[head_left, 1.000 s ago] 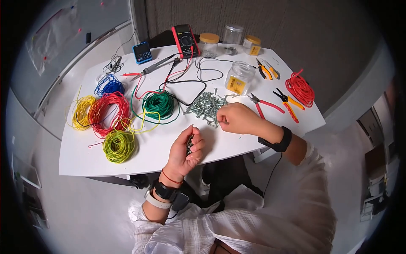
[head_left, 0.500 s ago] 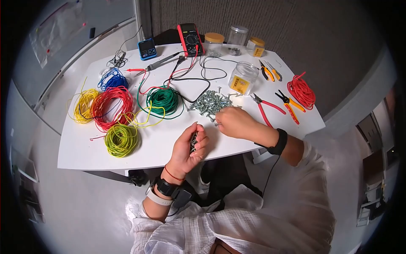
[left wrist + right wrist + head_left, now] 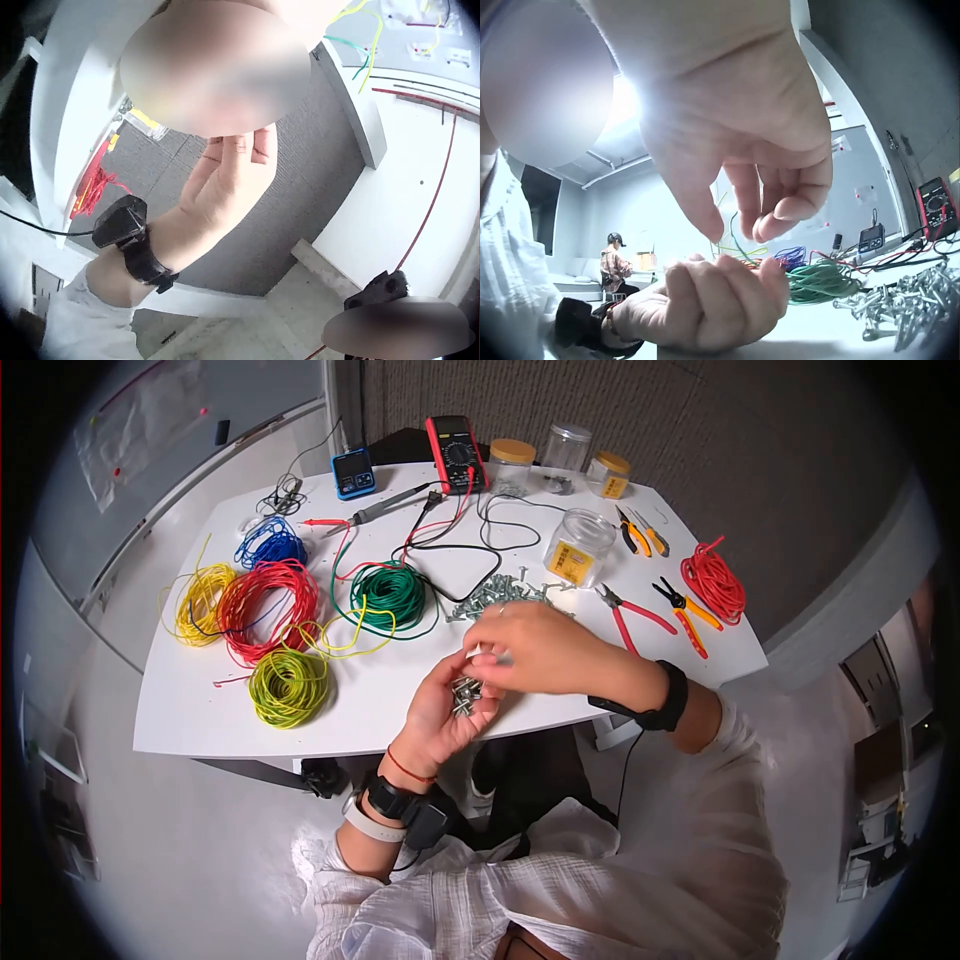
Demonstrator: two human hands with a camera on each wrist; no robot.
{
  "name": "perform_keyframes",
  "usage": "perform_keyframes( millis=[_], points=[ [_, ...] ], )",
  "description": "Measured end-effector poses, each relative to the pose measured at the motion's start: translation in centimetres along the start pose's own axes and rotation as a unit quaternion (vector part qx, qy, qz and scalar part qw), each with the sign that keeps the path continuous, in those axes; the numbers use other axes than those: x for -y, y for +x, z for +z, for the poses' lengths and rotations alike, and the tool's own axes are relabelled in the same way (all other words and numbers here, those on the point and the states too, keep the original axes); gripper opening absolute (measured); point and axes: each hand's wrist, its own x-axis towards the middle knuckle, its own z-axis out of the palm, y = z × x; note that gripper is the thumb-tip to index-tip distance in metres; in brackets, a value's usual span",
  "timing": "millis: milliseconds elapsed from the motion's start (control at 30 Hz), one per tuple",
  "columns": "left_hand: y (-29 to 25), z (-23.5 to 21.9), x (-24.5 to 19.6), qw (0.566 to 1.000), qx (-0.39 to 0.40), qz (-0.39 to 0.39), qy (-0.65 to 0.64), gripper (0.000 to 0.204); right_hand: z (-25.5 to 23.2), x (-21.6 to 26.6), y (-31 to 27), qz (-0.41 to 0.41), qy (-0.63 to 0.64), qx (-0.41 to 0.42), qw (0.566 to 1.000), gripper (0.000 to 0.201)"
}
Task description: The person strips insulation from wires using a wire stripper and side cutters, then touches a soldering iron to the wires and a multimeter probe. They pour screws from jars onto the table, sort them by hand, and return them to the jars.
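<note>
My left hand (image 3: pixel 432 710) is cupped palm up near the table's front edge, fingers curled round several silver screws (image 3: pixel 464 698). Just above it hovers my right hand (image 3: pixel 535 645), pointing down toward the palm. In the right wrist view the thumb and fingers of the right hand (image 3: pixel 742 142) stand apart, with nothing showing between them. The back of the left hand's curled fingers (image 3: pixel 712 304) hides its screws there. Behind the hands lies a heap of loose screws (image 3: pixel 500 592), partly covered by the right hand in the head view.
Behind the heap, an open clear jar (image 3: pixel 582 550) stands near red-handled cutters (image 3: pixel 640 615) and wire strippers (image 3: pixel 685 610). Coils of green (image 3: pixel 390 595), red (image 3: pixel 265 610) and yellow-green wire (image 3: pixel 288 688) lie left. A multimeter (image 3: pixel 458 455) and lidded jars (image 3: pixel 512 460) stand at the back.
My right hand has moved from the heap to above the left palm; half a second ago it pinched a screw. The left hand stays about in place, its fingers a little more spread.
</note>
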Motion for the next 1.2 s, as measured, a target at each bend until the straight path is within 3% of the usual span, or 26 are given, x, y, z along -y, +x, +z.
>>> perform_keyframes(
  millis=[67, 100, 133, 200, 233, 367, 567, 900, 1000, 1067, 1133, 1200],
  points=[
    [0.1, -0.9, -0.5, 0.999, 0.038, -0.015, -0.019, 0.025, -0.5, -1.0, -0.1, -0.008, 0.011, -0.115, 0.993, 0.018],
    [0.0, -1.2, -0.5, 0.996, 0.076, -0.033, -0.038, 0.023, -0.5, -1.8, -0.4, 0.060, 0.038, -0.141, 0.987, 0.017],
    [0.0, -1.2, -0.5, 0.996, 0.077, -0.033, -0.039, 0.023, -0.5, -2.4, -0.8, 0.060, 0.038, -0.140, 0.988, 0.017],
    [0.1, -1.2, -0.4, 0.995, 0.084, -0.026, -0.048, 0.022, -0.3, -4.0, -1.5, 0.161, -0.062, -0.124, 0.977, 0.013],
    [0.1, -1.2, -0.3, 0.995, 0.086, -0.026, -0.049, 0.022, 0.5, -5.0, -1.9, 0.174, -0.052, -0.111, 0.977, 0.013],
    [0.1, -1.1, -0.1, 0.995, 0.090, -0.012, -0.040, 0.021, 2.5, -5.5, -3.0, 0.166, -0.173, -0.062, 0.969, 0.019],
    [-0.1, -1.2, 0.1, 0.995, 0.101, 0.007, -0.015, 0.021, 3.4, -6.0, -2.7, 0.186, -0.231, -0.049, 0.954, 0.014],
    [-0.1, -1.2, 0.1, 0.995, 0.098, 0.011, -0.002, 0.021, 3.1, -7.2, -2.6, 0.142, -0.230, -0.063, 0.961, 0.008],
    [0.2, -1.4, -0.3, 0.995, 0.097, -0.015, 0.008, 0.022, 1.0, -5.3, -2.4, 0.121, -0.151, -0.119, 0.974, 0.010],
    [0.2, -0.9, -0.2, 0.998, 0.052, -0.007, 0.025, 0.022, -0.4, -3.1, -2.0, 0.161, 0.038, -0.116, 0.979, 0.014],
    [0.3, -0.6, 0.0, 0.999, 0.006, -0.002, 0.044, 0.023, -1.1, -1.2, -1.6, 0.140, 0.047, -0.105, 0.983, 0.017],
    [0.4, -0.3, 0.1, 1.000, -0.004, 0.004, 0.008, 0.023, -0.9, 0.0, -1.2, 0.028, 0.024, -0.059, 0.998, 0.017]
  ],
)
